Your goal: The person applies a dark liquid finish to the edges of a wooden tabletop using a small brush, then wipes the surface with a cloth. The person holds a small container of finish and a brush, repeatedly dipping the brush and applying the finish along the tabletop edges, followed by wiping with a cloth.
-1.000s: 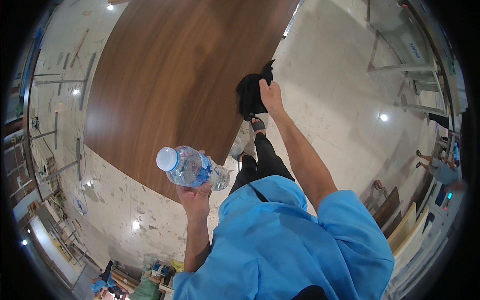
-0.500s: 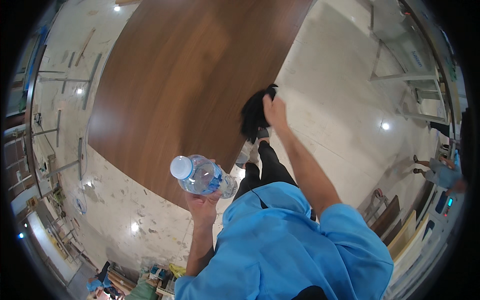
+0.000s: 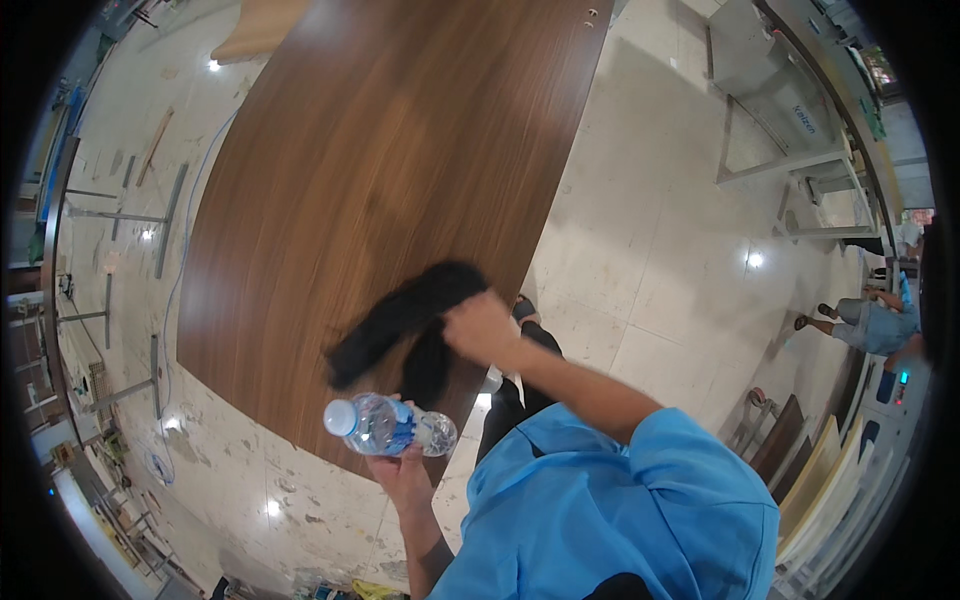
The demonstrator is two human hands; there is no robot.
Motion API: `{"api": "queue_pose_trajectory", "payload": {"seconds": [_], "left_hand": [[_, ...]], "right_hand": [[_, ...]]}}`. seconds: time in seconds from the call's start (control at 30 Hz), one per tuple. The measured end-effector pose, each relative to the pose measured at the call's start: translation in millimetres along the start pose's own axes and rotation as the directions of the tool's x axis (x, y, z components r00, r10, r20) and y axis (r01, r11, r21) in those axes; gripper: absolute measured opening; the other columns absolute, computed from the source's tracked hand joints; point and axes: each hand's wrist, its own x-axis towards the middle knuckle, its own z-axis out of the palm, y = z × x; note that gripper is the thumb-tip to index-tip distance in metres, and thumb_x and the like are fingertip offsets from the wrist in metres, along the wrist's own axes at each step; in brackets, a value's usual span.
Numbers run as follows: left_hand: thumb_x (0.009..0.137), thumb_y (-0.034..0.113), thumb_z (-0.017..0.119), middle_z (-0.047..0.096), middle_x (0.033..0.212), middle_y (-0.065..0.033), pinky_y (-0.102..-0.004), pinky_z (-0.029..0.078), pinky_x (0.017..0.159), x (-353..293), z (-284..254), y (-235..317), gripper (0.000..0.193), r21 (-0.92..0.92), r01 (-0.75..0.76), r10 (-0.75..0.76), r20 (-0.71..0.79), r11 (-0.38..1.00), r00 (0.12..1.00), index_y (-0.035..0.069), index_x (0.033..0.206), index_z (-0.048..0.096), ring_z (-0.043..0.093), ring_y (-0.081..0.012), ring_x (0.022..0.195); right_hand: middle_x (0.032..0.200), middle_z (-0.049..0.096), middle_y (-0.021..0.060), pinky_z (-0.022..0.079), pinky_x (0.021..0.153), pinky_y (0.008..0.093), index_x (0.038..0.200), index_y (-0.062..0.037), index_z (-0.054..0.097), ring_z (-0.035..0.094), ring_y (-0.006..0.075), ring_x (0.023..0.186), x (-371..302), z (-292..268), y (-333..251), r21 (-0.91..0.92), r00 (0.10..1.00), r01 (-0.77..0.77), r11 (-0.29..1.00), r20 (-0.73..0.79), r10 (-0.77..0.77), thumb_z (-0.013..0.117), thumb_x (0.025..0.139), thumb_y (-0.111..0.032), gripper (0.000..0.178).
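Observation:
A clear plastic bottle [image 3: 385, 424] with a white cap and a blue label lies tilted in my left hand [image 3: 404, 478], its cap toward the left. My fingers wrap round it near the table's front edge. My right hand [image 3: 482, 328] is closed on a black cloth [image 3: 425, 300], which hangs in blurred folds over the brown wood-grain tabletop [image 3: 300, 220]. Whether the cloth touches the surface I cannot tell. One end of it reaches left, just above the bottle cap.
Metal frames [image 3: 160, 215] lie on the stained floor at left. A white metal stand [image 3: 790, 170] is at far right. Another person [image 3: 870, 322] is at the right rim. Boards [image 3: 810, 470] lean at lower right, and a thin cable [image 3: 185, 250] runs beside the table.
My right hand has swung left and nearer with the black cloth, from the table's right edge to over the tabletop. The bottle in my left hand has dropped slightly lower in view.

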Motion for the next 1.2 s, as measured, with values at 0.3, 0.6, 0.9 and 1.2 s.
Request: {"api": "queue_pose_trajectory", "payload": {"seconds": [0.3, 0.6, 0.9, 1.2], "left_hand": [[0.088, 0.032, 0.086, 0.054, 0.146, -0.0154, -0.05, 0.045, 0.114, 39.5, 73.9, -4.6, 0.08, 0.035, 0.03, -0.027, -0.084, 0.999, 0.996, 0.001, 0.147, 0.042, 0.056, -0.0292, 0.13], [0.081, 0.044, 0.089, 0.055, 0.142, -0.0139, -0.0435, 0.05, 0.108, 120.4, 221.4, -0.5, 0.089, 0.135, 0.107, -0.114, 0.041, 0.985, 0.993, 0.003, 0.146, 0.043, 0.059, -0.0273, 0.126], [0.075, 0.038, 0.096, 0.059, 0.138, -0.0122, -0.0401, 0.054, 0.104, 152.2, 291.4, 16.9, 0.096, 0.11, 0.139, -0.152, 0.122, 0.984, 0.981, 0.003, 0.147, 0.044, 0.062, -0.0225, 0.123], [0.076, 0.019, 0.095, 0.061, 0.138, -0.0112, -0.0417, 0.053, 0.105, 157.0, 274.4, 11.2, 0.086, 0.094, 0.171, -0.185, 0.172, 0.981, 0.967, 0.005, 0.146, 0.047, 0.062, -0.024, 0.123]], "right_hand": [[0.165, 0.018, 0.0355, 0.043, 0.114, 0.0507, 0.16, 0.0066, 0.017, 0.035, 0.0532, 0.145, 92.5, -200.1, 212.3, 0.469, 0.554, -0.475, 0.745, -0.498, 0.667, 0.05, 0.102, -0.01, 0.068], [0.128, 0.059, 0.0398, 0.045, 0.103, 0.0532, 0.135, 0.0105, 0.046, 0.056, 0.0563, 0.121, 109.6, -168.7, 306.1, 0.824, 0.455, -0.397, 0.405, -0.206, 0.866, 0.041, 0.109, -0.024, 0.044], [0.133, 0.056, 0.0418, 0.042, 0.109, 0.0521, 0.14, 0.0126, 0.044, 0.056, 0.0544, 0.126, 75.3, -150.0, 262.3, 0.914, 0.537, -0.362, 0.183, 0.044, 0.842, 0.038, 0.108, -0.026, 0.051], [0.124, 0.06, 0.0417, 0.042, 0.106, 0.0536, 0.135, 0.0114, 0.048, 0.054, 0.0567, 0.125, 105.7, -160.9, 270.2, 0.93, 0.416, -0.213, 0.3, -0.191, 0.889, 0.038, 0.107, -0.034, 0.054]]}}
